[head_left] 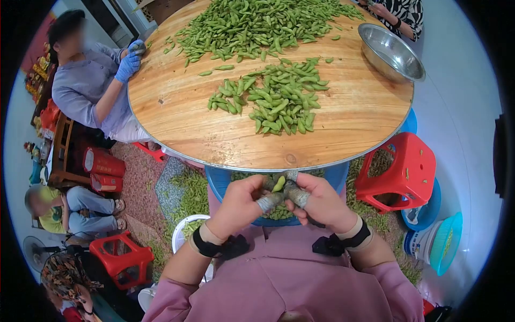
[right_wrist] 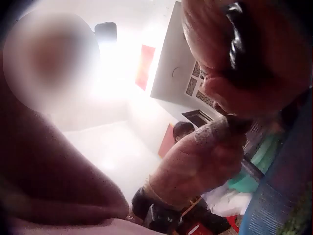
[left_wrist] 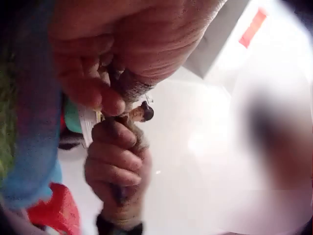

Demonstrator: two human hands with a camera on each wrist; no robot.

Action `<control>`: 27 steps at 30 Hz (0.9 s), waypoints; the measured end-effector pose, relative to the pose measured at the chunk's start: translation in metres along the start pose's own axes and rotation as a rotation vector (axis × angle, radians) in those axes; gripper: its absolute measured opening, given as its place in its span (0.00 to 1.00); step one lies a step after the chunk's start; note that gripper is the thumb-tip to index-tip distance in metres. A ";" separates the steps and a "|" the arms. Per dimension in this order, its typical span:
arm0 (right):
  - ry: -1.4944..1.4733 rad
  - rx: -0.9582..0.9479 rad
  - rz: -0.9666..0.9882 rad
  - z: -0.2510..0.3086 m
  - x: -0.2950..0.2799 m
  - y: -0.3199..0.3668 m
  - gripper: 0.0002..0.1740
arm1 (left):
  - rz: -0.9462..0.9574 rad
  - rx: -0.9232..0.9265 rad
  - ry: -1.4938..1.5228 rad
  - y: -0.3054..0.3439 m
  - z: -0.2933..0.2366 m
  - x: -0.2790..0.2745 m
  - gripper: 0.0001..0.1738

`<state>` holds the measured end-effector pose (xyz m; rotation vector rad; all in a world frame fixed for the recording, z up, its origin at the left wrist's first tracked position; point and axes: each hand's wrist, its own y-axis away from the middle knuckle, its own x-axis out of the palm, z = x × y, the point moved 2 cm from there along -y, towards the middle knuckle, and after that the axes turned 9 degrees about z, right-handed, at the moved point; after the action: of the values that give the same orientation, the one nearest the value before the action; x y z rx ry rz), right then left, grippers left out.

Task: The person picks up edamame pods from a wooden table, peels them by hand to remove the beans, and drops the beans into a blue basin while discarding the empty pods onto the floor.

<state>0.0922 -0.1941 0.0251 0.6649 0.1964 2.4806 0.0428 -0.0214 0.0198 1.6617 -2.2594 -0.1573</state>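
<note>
Over the blue tub (head_left: pixel 215 182), below the table edge, my two hands meet at a green soybean pod (head_left: pixel 279 184). My left hand (head_left: pixel 242 199) pinches the pod between its wrapped thumb and fingers. My right hand (head_left: pixel 324 201) comes against it from the other side, its thumb wrapped in grey tape. In the left wrist view, the right fingers curl round a slim dark handle (left_wrist: pixel 120 194); a glossy black part of it (right_wrist: pixel 236 36) shows in the right wrist view. The rest is hidden in the hand, so I cannot tell the tool's kind.
The round wooden table (head_left: pixel 182 115) holds a big heap of pods (head_left: pixel 268 24), a smaller pile (head_left: pixel 281 99) and a steel bowl (head_left: pixel 394 53). Red stools (head_left: pixel 399 169) and a white basket (head_left: pixel 185 228) stand nearby. A person in blue gloves (head_left: pixel 129 64) sits left.
</note>
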 end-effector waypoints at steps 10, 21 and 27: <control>-0.051 -0.023 0.084 0.005 -0.001 0.007 0.15 | 0.047 -0.056 0.349 0.009 0.001 -0.001 0.15; 1.050 -0.429 -0.274 -0.001 -0.007 -0.004 0.13 | 0.052 0.078 -0.442 0.009 -0.003 0.005 0.10; 1.226 -0.379 -0.382 -0.007 0.001 -0.003 0.13 | 0.008 0.087 -0.669 0.010 0.001 0.004 0.07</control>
<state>0.0898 -0.1905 0.0189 -1.0013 0.2484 2.1134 0.0320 -0.0218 0.0225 1.8388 -2.7682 -0.7179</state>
